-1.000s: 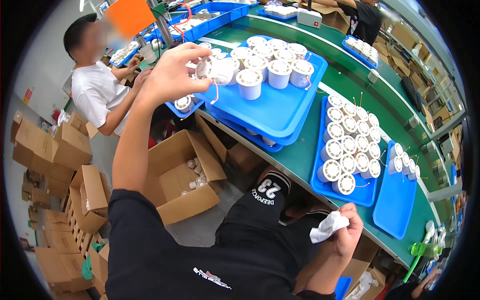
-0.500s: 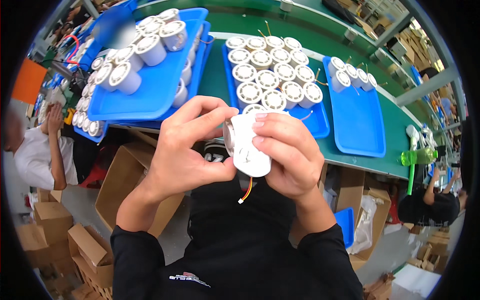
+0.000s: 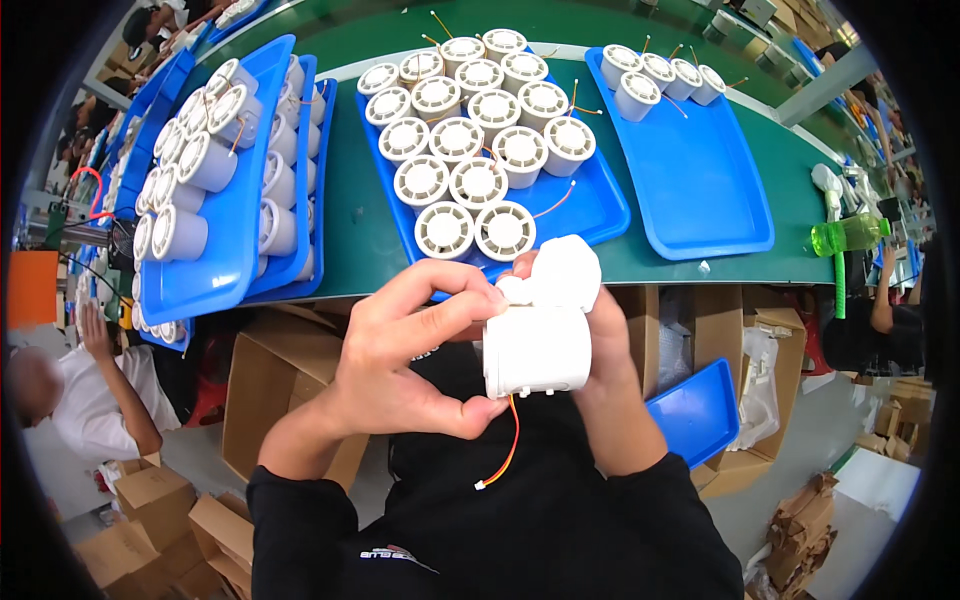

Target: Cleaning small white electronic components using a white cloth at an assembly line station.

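My left hand (image 3: 410, 350) grips a white cylindrical plastic housing (image 3: 537, 350) from its left side, thumb under it and fingers over the top. A thin red and yellow wire (image 3: 508, 450) with a small plug hangs from the housing. My right hand (image 3: 600, 330) sits behind the housing and presses a crumpled white cloth (image 3: 560, 272) against its top. Both hands are held over my lap, just in front of the green conveyor belt (image 3: 350, 215).
A blue tray (image 3: 600, 205) with several white round housings lies on the belt ahead. Stacked blue trays (image 3: 215, 265) of housings are at left, a nearly bare blue tray (image 3: 700, 180) at right. A green bottle (image 3: 850, 235), open cardboard boxes (image 3: 275, 385) and a seated person (image 3: 90, 400) are nearby.
The housing has been turned in my hands so its side wall faces me, and the white cloth now sits on its top. The view has shifted slightly.
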Available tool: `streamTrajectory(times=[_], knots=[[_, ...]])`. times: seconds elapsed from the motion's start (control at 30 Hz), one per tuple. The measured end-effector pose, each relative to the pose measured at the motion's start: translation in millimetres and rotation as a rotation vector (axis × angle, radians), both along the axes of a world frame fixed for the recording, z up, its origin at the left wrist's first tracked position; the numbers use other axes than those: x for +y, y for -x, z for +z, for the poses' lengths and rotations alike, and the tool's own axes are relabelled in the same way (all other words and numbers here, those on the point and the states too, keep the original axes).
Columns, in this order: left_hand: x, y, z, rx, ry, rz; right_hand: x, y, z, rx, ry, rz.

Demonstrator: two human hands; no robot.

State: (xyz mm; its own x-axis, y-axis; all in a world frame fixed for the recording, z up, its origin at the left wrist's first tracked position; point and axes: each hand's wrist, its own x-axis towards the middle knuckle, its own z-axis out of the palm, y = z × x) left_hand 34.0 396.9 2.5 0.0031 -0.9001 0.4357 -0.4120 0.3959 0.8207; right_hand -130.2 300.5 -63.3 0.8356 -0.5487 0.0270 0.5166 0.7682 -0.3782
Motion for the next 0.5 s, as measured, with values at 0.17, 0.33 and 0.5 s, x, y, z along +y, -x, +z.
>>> streamTrajectory(times=[0.17,0.33,0.5], knots=[[-8,8,-30,0.022,0.158,0.106,25,-7,2,0.025,-0.291,-0.163],[-15,18,-56,-0.062,0.3,0.342,23,-3,-3,0.063,-0.353,-0.187],[-27,20,-56,-0.217,0.366,0.463,20,5,15,0.281,-0.212,-0.367]])
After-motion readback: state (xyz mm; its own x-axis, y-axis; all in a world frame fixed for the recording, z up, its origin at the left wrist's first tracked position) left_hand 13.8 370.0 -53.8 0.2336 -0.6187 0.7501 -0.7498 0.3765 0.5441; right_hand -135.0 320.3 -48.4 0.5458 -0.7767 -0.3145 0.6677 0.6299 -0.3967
